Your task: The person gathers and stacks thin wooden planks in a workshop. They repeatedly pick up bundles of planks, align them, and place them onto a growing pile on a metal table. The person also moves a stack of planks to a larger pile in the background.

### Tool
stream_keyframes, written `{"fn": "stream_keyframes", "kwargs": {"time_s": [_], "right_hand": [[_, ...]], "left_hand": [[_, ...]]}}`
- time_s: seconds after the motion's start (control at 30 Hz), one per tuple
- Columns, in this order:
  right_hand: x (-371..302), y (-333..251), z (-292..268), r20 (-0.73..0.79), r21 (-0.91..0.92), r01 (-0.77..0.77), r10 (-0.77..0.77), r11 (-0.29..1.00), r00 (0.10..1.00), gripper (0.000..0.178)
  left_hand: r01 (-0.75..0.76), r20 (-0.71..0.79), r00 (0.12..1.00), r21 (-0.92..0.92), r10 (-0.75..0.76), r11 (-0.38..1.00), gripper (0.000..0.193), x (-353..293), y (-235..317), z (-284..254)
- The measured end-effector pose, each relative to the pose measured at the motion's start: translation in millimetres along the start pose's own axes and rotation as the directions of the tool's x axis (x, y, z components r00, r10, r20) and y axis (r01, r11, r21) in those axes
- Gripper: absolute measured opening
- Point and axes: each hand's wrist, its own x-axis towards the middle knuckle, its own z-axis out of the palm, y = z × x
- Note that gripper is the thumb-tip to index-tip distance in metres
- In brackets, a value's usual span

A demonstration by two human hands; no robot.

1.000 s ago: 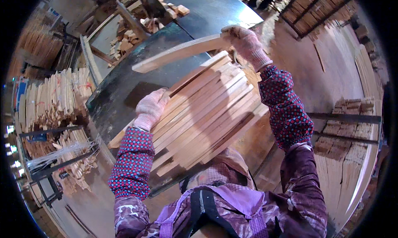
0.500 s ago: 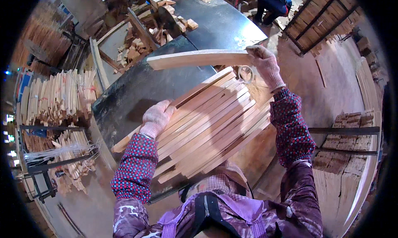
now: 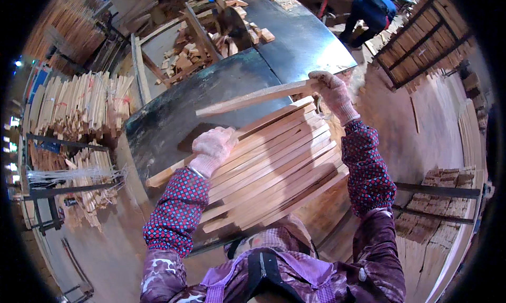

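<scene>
Dark worktable [image 3: 174,123] amid stacked wood slats [image 3: 74,105]

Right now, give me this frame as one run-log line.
left hand: resting on slat stack | right hand: gripping end of single slat raised over stack | surface: dark table | background: person bending

The stack of wooden slats [image 3: 274,166] is filling the near end of the dark table [image 3: 174,118]. Left of the stack, bare tabletop is lying open to a hand. Beyond it, offcut blocks [image 3: 184,58] are crowding the far left.
</scene>
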Motion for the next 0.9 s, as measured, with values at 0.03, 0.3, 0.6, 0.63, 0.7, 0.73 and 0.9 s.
{"fn": "stream_keyframes", "kwargs": {"time_s": [0.03, 0.3, 0.6, 0.63, 0.7, 0.73, 0.9], "right_hand": [[-1.2, -5.7, 3.7, -0.018, -0.147, 0.032, -0.035, 0.989, 0.999, 0.031], [-58.2, -12.8, -20.4, -0.135, 0.035, 0.470, -0.461, 0.882, 0.877, 0.028], [-226.1, -24.0, -104.7, -0.295, 0.025, 0.330, -0.309, 0.944, 0.904, 0.026], [-244.9, -27.8, -106.0, -0.307, 0.046, 0.217, -0.193, 0.975, 0.932, 0.026], [-272.5, -24.8, -111.6, -0.227, 0.080, 0.216, -0.193, 0.973, 0.955, 0.035], [-285.4, -22.4, -111.2, -0.207, 0.165, 0.168, -0.133, 0.972, 0.969, 0.037], [-315.9, 27.4, -111.4, -0.060, 0.321, 0.002, 0.018, 0.947, 0.998, 0.038]], "left_hand": [[-0.004, 0.001, 1.000, 0.006, 0.004, 1.000, 0.039, -0.2, 0.4, -1.9], [0.026, -0.097, 0.995, -0.110, -0.037, 0.994, 0.040, -2.4, -12.6, 23.4], [0.202, 0.152, 0.978, -0.520, -0.143, 0.830, 0.040, -1.5, 10.4, -6.1], [0.182, 0.103, 0.983, -0.421, -0.153, 0.889, 0.039, -1.1, 2.7, -2.4], [0.127, -0.009, 0.991, -0.269, -0.134, 0.955, 0.038, 2.9, -12.2, 7.6], [0.131, -0.004, 0.991, -0.281, -0.137, 0.951, 0.038, 3.7, -11.0, 7.3], [0.122, -0.030, 0.990, -0.310, -0.138, 0.943, 0.038, 8.8, -16.0, 12.6]]}}
